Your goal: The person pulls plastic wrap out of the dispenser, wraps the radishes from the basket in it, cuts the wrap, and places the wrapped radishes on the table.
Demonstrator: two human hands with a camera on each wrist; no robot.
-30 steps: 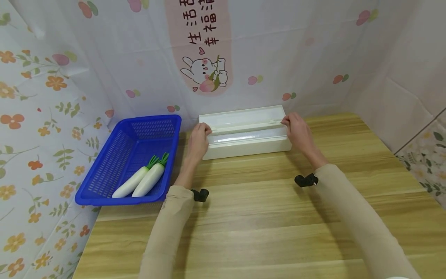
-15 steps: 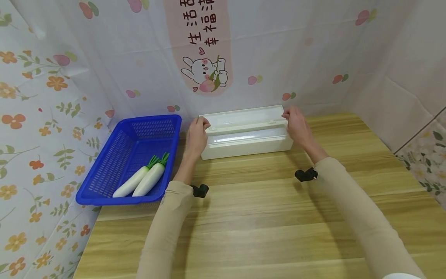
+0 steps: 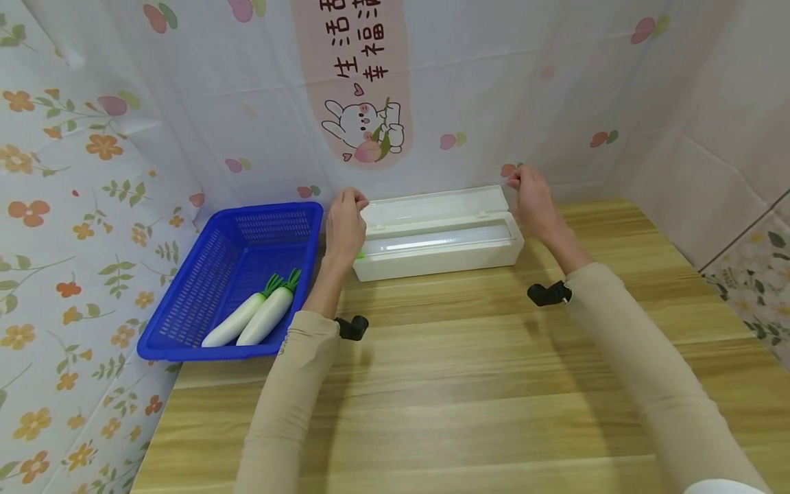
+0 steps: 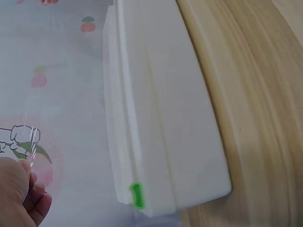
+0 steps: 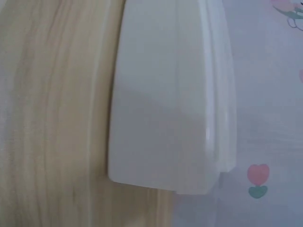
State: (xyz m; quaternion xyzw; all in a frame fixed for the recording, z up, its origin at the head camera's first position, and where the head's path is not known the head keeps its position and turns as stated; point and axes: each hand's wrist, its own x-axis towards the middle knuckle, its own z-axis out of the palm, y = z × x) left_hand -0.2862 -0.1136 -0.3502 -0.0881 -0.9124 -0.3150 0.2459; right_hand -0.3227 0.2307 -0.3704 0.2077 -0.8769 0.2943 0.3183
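Observation:
A long white cling film dispenser (image 3: pixel 438 259) stands against the back wall, its lid (image 3: pixel 444 204) tipped back. The film roll (image 3: pixel 441 240) shows inside. Above the dispenser's left end, my left hand (image 3: pixel 345 226) pinches clear cling film (image 4: pixel 33 146), which shows as glossy streaks at the fingertips in the left wrist view. My right hand (image 3: pixel 535 204) is raised beyond the right end, thumb and fingertips pinched together at the film's other side; the film is barely visible there. A green tab (image 4: pixel 137 195) sits at the dispenser's left end. The right wrist view shows the dispenser's end, not the hand.
A blue plastic basket (image 3: pixel 179 354) stands at the left of the wooden table (image 3: pixel 444 384). Two white radishes (image 3: pixel 265 315) with green tops lie in it. Patterned cloth (image 3: pixel 469 82) covers the wall right behind the dispenser.
Both hands have risen from the dispenser's opening toward the back wall and spread slightly apart, drawing the film up. The green tab has come into view. The basket and radishes stay put.

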